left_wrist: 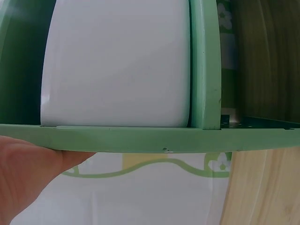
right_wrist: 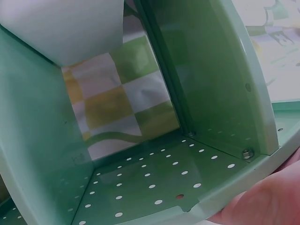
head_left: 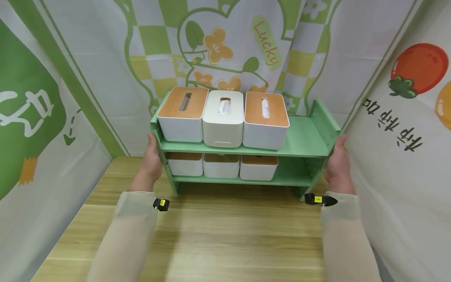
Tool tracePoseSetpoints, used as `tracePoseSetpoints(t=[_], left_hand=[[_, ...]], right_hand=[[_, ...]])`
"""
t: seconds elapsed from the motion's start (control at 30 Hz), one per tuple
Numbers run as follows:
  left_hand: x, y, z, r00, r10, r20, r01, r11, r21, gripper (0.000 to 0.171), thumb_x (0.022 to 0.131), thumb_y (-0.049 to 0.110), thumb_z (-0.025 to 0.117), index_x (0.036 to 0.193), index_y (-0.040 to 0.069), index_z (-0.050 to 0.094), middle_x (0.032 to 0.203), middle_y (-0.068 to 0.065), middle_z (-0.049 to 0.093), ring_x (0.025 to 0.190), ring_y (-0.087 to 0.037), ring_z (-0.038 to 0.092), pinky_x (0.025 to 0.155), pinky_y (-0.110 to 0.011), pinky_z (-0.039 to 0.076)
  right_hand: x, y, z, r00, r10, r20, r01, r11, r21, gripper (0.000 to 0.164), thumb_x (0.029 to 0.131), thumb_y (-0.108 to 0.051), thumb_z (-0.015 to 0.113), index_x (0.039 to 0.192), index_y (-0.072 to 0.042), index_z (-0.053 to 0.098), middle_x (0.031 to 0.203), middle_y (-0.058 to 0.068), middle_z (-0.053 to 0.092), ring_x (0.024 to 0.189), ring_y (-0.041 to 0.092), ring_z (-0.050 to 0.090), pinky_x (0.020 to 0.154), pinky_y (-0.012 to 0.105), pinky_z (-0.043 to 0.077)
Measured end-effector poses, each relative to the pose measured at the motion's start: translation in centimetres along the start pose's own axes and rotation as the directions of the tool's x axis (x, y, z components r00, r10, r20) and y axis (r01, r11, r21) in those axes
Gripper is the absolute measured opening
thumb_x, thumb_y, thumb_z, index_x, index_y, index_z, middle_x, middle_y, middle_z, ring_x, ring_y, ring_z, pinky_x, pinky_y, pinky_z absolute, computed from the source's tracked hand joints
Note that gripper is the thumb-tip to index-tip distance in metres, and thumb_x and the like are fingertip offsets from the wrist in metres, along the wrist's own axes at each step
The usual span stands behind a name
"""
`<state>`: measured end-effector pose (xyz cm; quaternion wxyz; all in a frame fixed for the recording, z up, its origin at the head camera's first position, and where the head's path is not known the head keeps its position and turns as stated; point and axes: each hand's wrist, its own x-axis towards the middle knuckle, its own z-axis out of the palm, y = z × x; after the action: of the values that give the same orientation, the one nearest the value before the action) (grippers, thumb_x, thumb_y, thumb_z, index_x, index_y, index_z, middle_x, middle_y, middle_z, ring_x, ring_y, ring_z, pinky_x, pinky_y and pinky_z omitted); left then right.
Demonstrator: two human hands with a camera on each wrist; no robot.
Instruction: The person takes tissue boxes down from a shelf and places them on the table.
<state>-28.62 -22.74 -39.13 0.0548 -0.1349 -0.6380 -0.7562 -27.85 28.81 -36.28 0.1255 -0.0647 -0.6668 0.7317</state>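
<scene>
A green two-tier shelf rack [head_left: 303, 137] stands in front of me, with one hand at each end. My left hand [head_left: 152, 162] presses against the outside of its left side panel. In the left wrist view, part of this hand lies straight along the panel [left_wrist: 126, 139], the rest hidden behind it. My right hand [head_left: 339, 166] is against the outside of the right panel, mostly hidden by the perforated panel [right_wrist: 220, 194] in the right wrist view. On the top tier sit two white tissue boxes with wooden lids [head_left: 183, 102] [head_left: 266, 109], and a cream tissue box [head_left: 223, 133] between them.
Three lower white boxes [head_left: 258, 172] with brown tops stand in a row on the bottom tier. A wooden table [head_left: 229, 235] extends under and before the rack. Printed fabric [head_left: 225, 43] hangs close behind, and white printed walls [head_left: 405, 156] rise at both sides.
</scene>
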Motion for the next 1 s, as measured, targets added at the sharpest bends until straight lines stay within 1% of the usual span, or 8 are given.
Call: tracePoseSetpoints(t=[0.2, 0.37, 0.47, 0.6, 0.7, 0.73, 0.87, 1.0], left_hand=[[-0.2, 0.2, -0.5, 1.0, -0.002, -0.016, 0.002, 1.0, 0.01, 0.073, 0.097, 0.064, 0.006, 0.161, 0.03, 0.0, 0.164, 0.003, 0.01, 0.147, -0.015, 0.004, 0.117, -0.039, 0.0], [-0.4, 0.4, -1.1, 0.999, 0.025, -0.029, -0.025, 1.0, -0.006, 0.071, 0.099, 0.062, 0.005, 0.162, 0.03, 0.002, 0.164, 0.003, 0.011, 0.147, -0.015, 0.007, 0.117, -0.035, 0.004], [-0.6, 0.5, -1.6, 0.999, 0.03, -0.037, -0.031, 0.999, -0.03, 0.07, 0.099, 0.061, 0.005, 0.162, 0.03, 0.002, 0.165, 0.004, 0.01, 0.147, -0.014, 0.006, 0.117, -0.034, 0.004], [-0.8, 0.8, -2.3, 0.998, -0.003, -0.066, 0.0, 0.999, -0.041, 0.07, 0.099, 0.063, 0.007, 0.161, 0.031, 0.0, 0.165, 0.007, 0.006, 0.148, -0.011, 0.0, 0.116, -0.034, -0.001], [-1.0, 0.9, -2.7, 0.996, -0.024, -0.081, 0.021, 0.999, -0.044, 0.07, 0.099, 0.064, 0.008, 0.161, 0.032, 0.0, 0.165, 0.008, 0.005, 0.147, -0.011, -0.002, 0.116, -0.035, -0.004], [-1.0, 0.9, -2.8, 0.996, -0.022, -0.082, 0.019, 0.999, -0.044, 0.07, 0.099, 0.064, 0.008, 0.161, 0.033, -0.001, 0.165, 0.01, 0.003, 0.147, -0.01, -0.005, 0.116, -0.034, -0.006], [-1.1, 1.0, -2.9, 0.998, 0.004, -0.058, -0.005, 0.999, -0.033, 0.067, 0.1, 0.061, 0.006, 0.161, 0.034, 0.001, 0.164, 0.008, 0.006, 0.147, -0.011, -0.002, 0.116, -0.035, -0.006], [-0.9, 1.2, -3.1, 0.996, 0.092, -0.019, -0.092, 0.996, -0.007, 0.064, 0.104, 0.055, 0.007, 0.162, 0.028, 0.004, 0.165, 0.004, 0.008, 0.148, -0.012, 0.0, 0.116, -0.033, -0.004]], right_hand=[[-0.1, 0.2, 0.7, 1.0, 0.01, -0.003, -0.01, 0.999, 0.033, 0.085, 0.093, -0.07, 0.021, 0.147, -0.01, 0.046, 0.121, 0.007, 0.055, 0.102, 0.014, 0.056, 0.084, 0.024, 0.047], [0.1, 0.4, 1.5, 1.0, -0.024, 0.017, 0.022, 0.997, 0.07, 0.078, 0.096, -0.066, 0.024, 0.137, -0.006, 0.05, 0.111, 0.007, 0.055, 0.094, 0.014, 0.055, 0.079, 0.024, 0.048], [0.1, 0.4, 2.1, 1.0, 0.002, -0.006, -0.002, 0.999, 0.033, 0.079, 0.094, -0.068, 0.023, 0.133, -0.006, 0.05, 0.11, 0.007, 0.052, 0.095, 0.015, 0.053, 0.086, 0.027, 0.044], [-0.1, 0.3, 2.7, 0.998, 0.061, -0.021, -0.062, 0.998, -0.026, 0.089, 0.09, -0.075, 0.021, 0.146, -0.009, 0.043, 0.128, 0.01, 0.047, 0.114, 0.02, 0.048, 0.103, 0.036, 0.033], [-0.1, 0.4, 2.9, 0.998, 0.061, 0.033, -0.061, 0.998, -0.002, 0.091, 0.089, -0.076, 0.022, 0.148, -0.009, 0.041, 0.127, 0.011, 0.05, 0.112, 0.02, 0.051, 0.102, 0.037, 0.037], [-0.1, 0.5, 3.1, 0.998, 0.044, 0.05, -0.046, 0.998, 0.032, 0.089, 0.089, -0.075, 0.024, 0.143, -0.007, 0.046, 0.116, 0.01, 0.053, 0.101, 0.019, 0.054, 0.095, 0.036, 0.042], [-0.1, 0.6, 3.1, 0.995, 0.017, 0.095, -0.025, 0.997, 0.079, 0.084, 0.092, -0.072, 0.028, 0.139, -0.006, 0.047, 0.108, 0.008, 0.055, 0.091, 0.017, 0.057, 0.083, 0.032, 0.049], [-0.2, 0.2, 2.7, 0.996, -0.006, 0.087, 0.003, 1.0, 0.028, 0.079, 0.096, -0.069, 0.026, 0.146, -0.01, 0.043, 0.118, 0.008, 0.05, 0.101, 0.016, 0.051, 0.092, 0.033, 0.041]])
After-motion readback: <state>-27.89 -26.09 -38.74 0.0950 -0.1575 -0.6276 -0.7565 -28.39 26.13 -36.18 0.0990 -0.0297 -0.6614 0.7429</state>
